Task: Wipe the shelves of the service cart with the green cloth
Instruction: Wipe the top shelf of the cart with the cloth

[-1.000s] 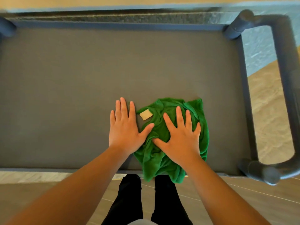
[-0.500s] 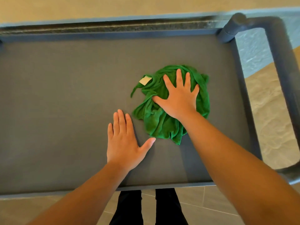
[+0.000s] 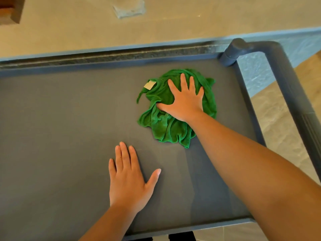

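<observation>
Head view, looking down on the top shelf (image 3: 60,127) of the service cart.

- Green cloth (image 3: 165,126): bunched in the right half of the shelf, nearer the far rim (image 3: 104,62) than the near rim (image 3: 191,230). Its right edge is near the right rim (image 3: 250,108), with a strip of bare shelf between. A pale label (image 3: 150,84) shows at its upper left.
- Right hand (image 3: 185,100): flat on top of the cloth, fingers straight and spread, pressing down; nothing is gripped.
- Left hand (image 3: 128,178): flat on the bare shelf, fingers together, thumb out, holding nothing. It is apart from the cloth, toward the near rim.
- Open room: the whole left half of the shelf is bare grey surface.
- The cart handle (image 3: 286,80) runs along the right side, outside the rim, joining a corner post (image 3: 232,53).
</observation>
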`<state>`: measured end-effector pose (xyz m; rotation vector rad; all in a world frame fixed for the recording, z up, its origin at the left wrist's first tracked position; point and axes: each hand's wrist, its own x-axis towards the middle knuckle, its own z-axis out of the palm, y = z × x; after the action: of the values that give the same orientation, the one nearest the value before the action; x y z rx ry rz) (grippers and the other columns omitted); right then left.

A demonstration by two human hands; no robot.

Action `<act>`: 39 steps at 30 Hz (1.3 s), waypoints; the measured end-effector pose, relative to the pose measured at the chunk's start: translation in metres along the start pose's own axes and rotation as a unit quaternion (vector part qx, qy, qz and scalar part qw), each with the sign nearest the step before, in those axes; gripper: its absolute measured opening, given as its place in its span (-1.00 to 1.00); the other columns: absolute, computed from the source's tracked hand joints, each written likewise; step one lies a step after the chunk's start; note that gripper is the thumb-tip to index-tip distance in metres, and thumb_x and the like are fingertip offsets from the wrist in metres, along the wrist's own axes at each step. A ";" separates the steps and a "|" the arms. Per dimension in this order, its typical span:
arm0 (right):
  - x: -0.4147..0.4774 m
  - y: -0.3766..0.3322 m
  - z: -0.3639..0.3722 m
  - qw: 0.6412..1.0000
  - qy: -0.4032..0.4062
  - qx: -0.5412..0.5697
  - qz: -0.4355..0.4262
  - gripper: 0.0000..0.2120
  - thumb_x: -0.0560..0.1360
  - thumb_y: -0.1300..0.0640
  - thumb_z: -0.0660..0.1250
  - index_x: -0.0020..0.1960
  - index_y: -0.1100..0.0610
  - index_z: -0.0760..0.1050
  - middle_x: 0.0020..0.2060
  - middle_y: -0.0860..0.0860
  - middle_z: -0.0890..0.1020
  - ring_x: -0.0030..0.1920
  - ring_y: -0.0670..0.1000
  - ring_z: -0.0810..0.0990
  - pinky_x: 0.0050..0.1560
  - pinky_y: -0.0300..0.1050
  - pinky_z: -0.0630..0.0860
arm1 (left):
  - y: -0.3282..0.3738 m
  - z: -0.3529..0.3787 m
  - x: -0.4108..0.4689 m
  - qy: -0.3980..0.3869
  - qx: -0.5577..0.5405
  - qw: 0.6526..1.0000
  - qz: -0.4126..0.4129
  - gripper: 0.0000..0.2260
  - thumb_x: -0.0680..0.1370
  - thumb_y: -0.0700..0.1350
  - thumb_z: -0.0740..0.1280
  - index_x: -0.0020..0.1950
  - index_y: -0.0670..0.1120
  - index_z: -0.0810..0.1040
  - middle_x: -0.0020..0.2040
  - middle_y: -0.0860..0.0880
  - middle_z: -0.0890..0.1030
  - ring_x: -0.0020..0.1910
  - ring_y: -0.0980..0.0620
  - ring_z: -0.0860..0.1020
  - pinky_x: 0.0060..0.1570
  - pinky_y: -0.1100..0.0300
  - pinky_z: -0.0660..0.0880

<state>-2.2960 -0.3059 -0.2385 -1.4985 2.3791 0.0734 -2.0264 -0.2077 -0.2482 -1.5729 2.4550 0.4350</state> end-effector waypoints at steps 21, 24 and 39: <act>-0.190 0.016 0.042 0.989 -0.119 0.004 -0.089 0.14 0.29 -0.48 0.33 0.59 -0.18 -0.31 0.56 0.03 -0.42 0.54 0.15 -0.44 0.47 0.41 -0.27 | 0.002 -0.002 0.001 0.038 0.002 0.999 -0.004 -0.12 0.50 0.41 -0.29 0.64 -0.17 -0.05 0.64 -0.16 -0.12 0.61 -0.11 -0.17 0.55 -0.13 -0.04; -0.212 0.019 0.045 0.990 -0.115 0.019 -0.075 0.08 0.33 -0.48 0.28 0.59 -0.19 -0.29 0.57 0.00 -0.40 0.55 0.12 -0.43 0.49 0.39 -0.26 | 0.002 -0.002 0.000 0.042 0.008 0.999 -0.008 -0.12 0.49 0.39 -0.29 0.63 -0.18 -0.03 0.64 -0.17 -0.09 0.62 -0.12 -0.14 0.55 -0.13 -0.01; -0.254 0.014 0.054 0.989 -0.118 0.075 0.040 -0.05 0.40 -0.50 0.10 0.58 -0.22 -0.33 0.47 -0.03 -0.52 0.53 0.14 -0.46 0.47 0.38 -0.25 | 0.040 0.005 -0.003 0.067 -0.079 0.994 -0.029 -0.08 0.48 0.46 -0.07 0.61 -0.20 0.11 0.63 -0.20 0.03 0.61 -0.14 -0.03 0.54 -0.14 0.03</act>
<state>-2.1954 -0.0676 -0.2151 -1.2524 2.2029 0.0829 -2.0619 -0.1875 -0.2467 -1.7863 2.5207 0.5435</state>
